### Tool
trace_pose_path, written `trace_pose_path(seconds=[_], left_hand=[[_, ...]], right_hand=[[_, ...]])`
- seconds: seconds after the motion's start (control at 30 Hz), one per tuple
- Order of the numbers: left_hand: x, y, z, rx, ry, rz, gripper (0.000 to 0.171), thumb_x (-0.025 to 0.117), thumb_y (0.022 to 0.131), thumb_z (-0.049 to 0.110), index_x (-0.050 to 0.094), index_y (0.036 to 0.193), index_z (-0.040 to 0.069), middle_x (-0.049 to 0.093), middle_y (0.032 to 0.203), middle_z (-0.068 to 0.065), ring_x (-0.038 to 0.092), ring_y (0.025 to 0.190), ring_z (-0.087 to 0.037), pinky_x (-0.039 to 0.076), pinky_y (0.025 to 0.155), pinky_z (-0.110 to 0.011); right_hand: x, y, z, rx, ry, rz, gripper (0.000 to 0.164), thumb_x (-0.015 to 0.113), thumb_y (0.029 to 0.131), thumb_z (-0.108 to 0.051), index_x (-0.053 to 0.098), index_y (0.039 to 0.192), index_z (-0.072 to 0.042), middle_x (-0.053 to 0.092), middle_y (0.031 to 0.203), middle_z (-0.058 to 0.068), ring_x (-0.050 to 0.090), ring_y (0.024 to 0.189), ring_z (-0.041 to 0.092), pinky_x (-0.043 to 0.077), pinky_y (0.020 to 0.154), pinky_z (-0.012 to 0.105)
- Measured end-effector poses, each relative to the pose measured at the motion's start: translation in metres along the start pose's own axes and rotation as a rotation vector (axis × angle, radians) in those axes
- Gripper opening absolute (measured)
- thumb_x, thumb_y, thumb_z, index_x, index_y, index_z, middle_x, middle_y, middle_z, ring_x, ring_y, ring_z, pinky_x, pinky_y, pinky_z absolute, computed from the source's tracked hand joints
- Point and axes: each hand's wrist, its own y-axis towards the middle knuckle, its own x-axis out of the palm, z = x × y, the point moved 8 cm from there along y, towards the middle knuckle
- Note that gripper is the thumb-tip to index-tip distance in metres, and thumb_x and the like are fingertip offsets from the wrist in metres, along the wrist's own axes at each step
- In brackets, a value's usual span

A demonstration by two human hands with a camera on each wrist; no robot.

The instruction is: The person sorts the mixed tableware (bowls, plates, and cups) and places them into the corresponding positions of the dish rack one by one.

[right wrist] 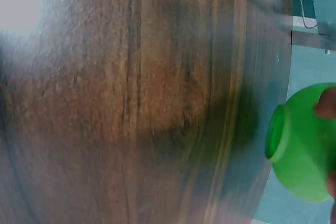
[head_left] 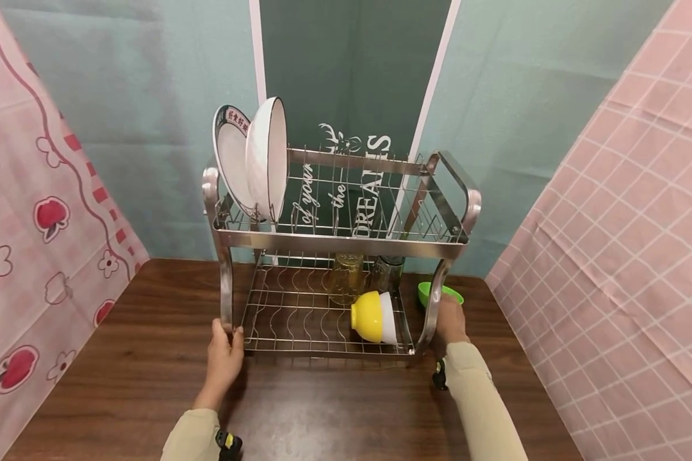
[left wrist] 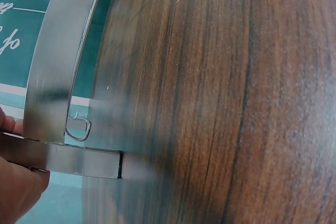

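Observation:
A two-tier metal dish rack [head_left: 334,243] stands on the wooden table. My left hand [head_left: 223,362] grips its left front leg near the bottom; the left wrist view shows fingers on either side of the metal bar [left wrist: 84,161]. Beyond the right front leg, my right hand [head_left: 452,320] holds a green bowl [right wrist: 302,145], its fingers on the outside wall. The leg partly hides the bowl in the head view. On the lower tier a yellow-and-white bowl [head_left: 368,317] lies on its side at the right.
A white plate [head_left: 233,153] and a large white bowl [head_left: 258,160] lean upright at the upper tier's left. Behind the yellow-and-white bowl stand an amber glass [head_left: 346,278] and a dark glass [head_left: 387,274]. Curtains [head_left: 623,192] enclose the wooden table [head_left: 311,410].

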Motion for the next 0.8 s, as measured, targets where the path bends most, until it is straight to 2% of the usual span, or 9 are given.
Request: trace_pose_path(seconds=[0.07, 0.13, 0.27, 0.37, 0.57, 0.67, 0.8], left_hand=[[0.000, 0.000, 0.001, -0.001, 0.001, -0.004, 0.017, 0.053, 0.088, -0.005, 0.039, 0.097, -0.003, 0.047, 0.071, -0.010, 0.045, 0.063, -0.026, 0.036, 0.057, -0.037], [0.000, 0.000, 0.001, -0.004, 0.003, -0.007, 0.017, 0.053, 0.088, -0.005, 0.039, 0.097, -0.003, 0.047, 0.071, -0.010, 0.045, 0.063, -0.025, 0.036, 0.057, -0.037], [0.001, -0.001, 0.002, -0.011, 0.007, -0.009, 0.017, 0.053, 0.088, -0.005, 0.039, 0.097, -0.004, 0.048, 0.071, -0.011, 0.045, 0.063, -0.026, 0.036, 0.058, -0.038], [0.000, -0.001, 0.001, -0.011, 0.010, -0.007, 0.017, 0.052, 0.088, -0.005, 0.039, 0.098, -0.005, 0.048, 0.071, -0.012, 0.046, 0.063, -0.028, 0.036, 0.058, -0.039], [0.000, 0.000, 0.000, 0.013, 0.004, 0.006, 0.016, 0.053, 0.088, -0.004, 0.039, 0.096, -0.003, 0.049, 0.072, -0.012, 0.046, 0.064, -0.028, 0.036, 0.058, -0.039], [0.000, 0.000, 0.000, 0.021, -0.004, 0.008, 0.015, 0.052, 0.088, -0.003, 0.040, 0.095, -0.003, 0.047, 0.070, -0.010, 0.045, 0.063, -0.025, 0.036, 0.057, -0.037], [-0.001, 0.000, 0.000, 0.018, -0.011, 0.005, 0.014, 0.052, 0.088, -0.003, 0.039, 0.094, -0.002, 0.046, 0.070, -0.009, 0.044, 0.063, -0.025, 0.035, 0.057, -0.036]], right_hand=[[-0.010, -0.001, -0.002, -0.021, -0.109, 0.122, 0.029, 0.074, 0.067, -0.012, 0.052, 0.076, 0.005, 0.055, 0.076, 0.024, 0.053, 0.073, 0.044, 0.045, 0.060, 0.054], [-0.019, -0.002, -0.004, -0.031, -0.178, 0.224, 0.038, 0.079, 0.059, -0.016, 0.049, 0.073, 0.002, 0.054, 0.070, 0.021, 0.052, 0.068, 0.041, 0.044, 0.053, 0.052], [-0.029, -0.004, -0.008, -0.076, -0.207, 0.346, 0.038, 0.078, 0.059, -0.014, 0.045, 0.069, -0.001, 0.050, 0.064, 0.018, 0.049, 0.062, 0.038, 0.042, 0.048, 0.049], [-0.031, -0.003, -0.010, -0.088, -0.205, 0.350, 0.039, 0.079, 0.057, -0.014, 0.044, 0.069, -0.001, 0.051, 0.065, 0.017, 0.049, 0.062, 0.038, 0.041, 0.048, 0.048], [-0.027, 0.000, -0.008, -0.003, -0.181, 0.232, 0.042, 0.083, 0.058, -0.021, 0.050, 0.075, 0.000, 0.052, 0.066, 0.017, 0.049, 0.065, 0.036, 0.043, 0.051, 0.048], [-0.028, -0.001, -0.008, 0.046, -0.149, 0.203, 0.042, 0.082, 0.061, -0.025, 0.051, 0.074, -0.001, 0.050, 0.062, 0.015, 0.048, 0.061, 0.035, 0.040, 0.045, 0.048], [-0.036, -0.001, -0.014, 0.052, -0.174, 0.230, 0.045, 0.081, 0.063, -0.033, 0.050, 0.068, -0.001, 0.045, 0.053, 0.012, 0.046, 0.050, 0.033, 0.035, 0.037, 0.045]])
